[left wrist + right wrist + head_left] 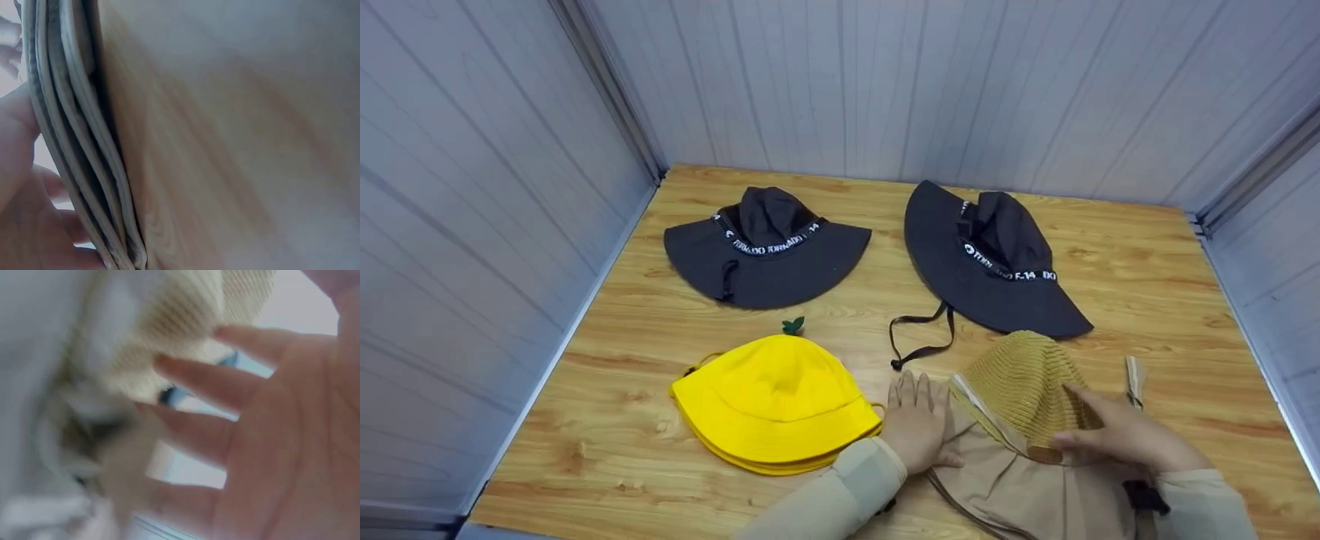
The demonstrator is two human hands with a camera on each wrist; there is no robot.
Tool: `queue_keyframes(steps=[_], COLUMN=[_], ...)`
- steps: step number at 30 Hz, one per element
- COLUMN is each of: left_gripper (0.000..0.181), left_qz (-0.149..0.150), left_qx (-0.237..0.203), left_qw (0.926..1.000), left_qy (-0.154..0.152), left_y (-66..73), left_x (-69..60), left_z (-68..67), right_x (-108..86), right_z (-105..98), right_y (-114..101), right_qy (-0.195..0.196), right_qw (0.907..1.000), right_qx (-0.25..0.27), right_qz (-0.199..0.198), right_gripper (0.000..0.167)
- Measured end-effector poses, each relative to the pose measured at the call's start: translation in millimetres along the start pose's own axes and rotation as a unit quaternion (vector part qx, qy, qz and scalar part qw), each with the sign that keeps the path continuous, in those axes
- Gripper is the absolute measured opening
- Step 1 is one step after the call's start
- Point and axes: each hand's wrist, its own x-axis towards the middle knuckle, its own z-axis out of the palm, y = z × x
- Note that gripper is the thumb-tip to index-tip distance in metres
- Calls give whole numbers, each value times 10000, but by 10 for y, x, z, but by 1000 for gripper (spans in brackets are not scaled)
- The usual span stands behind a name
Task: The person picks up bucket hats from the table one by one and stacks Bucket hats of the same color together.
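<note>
A beige sun hat (1012, 487) with a woven straw crown (1027, 382) lies at the front right in the head view. My left hand (916, 420) rests at its left edge with the fingers straight. In the left wrist view, several stacked fabric brim edges (84, 129) run beside the left fingers (48, 236). On the right side of the crown, my right hand (1132, 435) touches the straw, thumb and forefinger apart. The right wrist view shows the fingers (208, 382) spread and nearly straight by the blurred straw weave. The far fingers are hidden in the head view.
Yellow bucket hats (780, 405), stacked, with a green leaf tip, lie left of my left hand. Two dark hats, one at back left (772, 262) and one at back right (982, 270), lie behind. Pale panel walls (840, 90) enclose the wooden table (607, 360).
</note>
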Motion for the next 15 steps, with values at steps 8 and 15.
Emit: queue_keyframes(steps=[8,15], left_gripper=[108,108], left_qz=[-119,-184], left_qx=[130,268], left_qw=[9997,9991], left_qy=[-161,-289], left_y=[26,35], left_x=[34,40], left_z=[37,41], right_x=[107,491], right_z=[-541,-732], right_y=[-36,58], right_qy=[459,818], right_qw=[9987,9910], right_qx=[-55,1053], right_qz=[-214,146], right_gripper=[77,75])
